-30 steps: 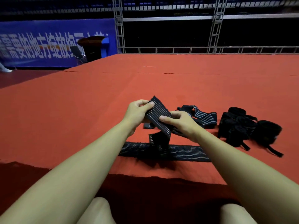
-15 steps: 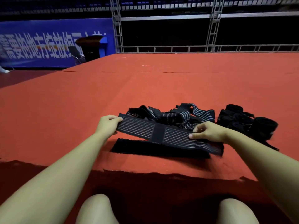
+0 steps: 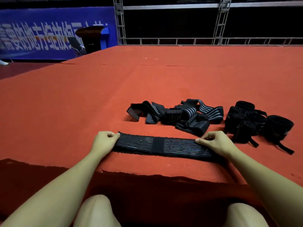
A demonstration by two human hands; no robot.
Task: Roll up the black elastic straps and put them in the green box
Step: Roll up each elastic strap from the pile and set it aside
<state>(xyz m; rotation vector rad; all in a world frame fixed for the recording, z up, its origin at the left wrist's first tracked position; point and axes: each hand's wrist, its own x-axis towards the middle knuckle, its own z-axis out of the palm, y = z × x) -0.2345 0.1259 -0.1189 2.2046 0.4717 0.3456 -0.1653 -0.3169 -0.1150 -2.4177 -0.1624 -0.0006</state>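
Red carpeted platform (image 3: pixel 164 82): black elastic strap (image 3: pixel 164 145) flat, left hand (image 3: pixel 105 141) and right hand (image 3: pixel 214 142) pinching opposite ends; loose straps (image 3: pixel 177 115), rolled straps (image 3: pixel 255 122) beyond.

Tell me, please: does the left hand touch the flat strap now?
Touching. The head view shows the left hand pinching the left end of the flat strap, fingertips on its edge.

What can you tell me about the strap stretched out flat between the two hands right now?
The flat strap is a black woven elastic band with fine pale lengthwise lines and a plain black patch across its middle. It lies unrolled and straight on the red carpet, near its front edge, running left to right. It looks doubled, a darker layer showing underneath. The left hand pinches its left end; the right hand holds its right end. It lies apart from the loose pile behind.
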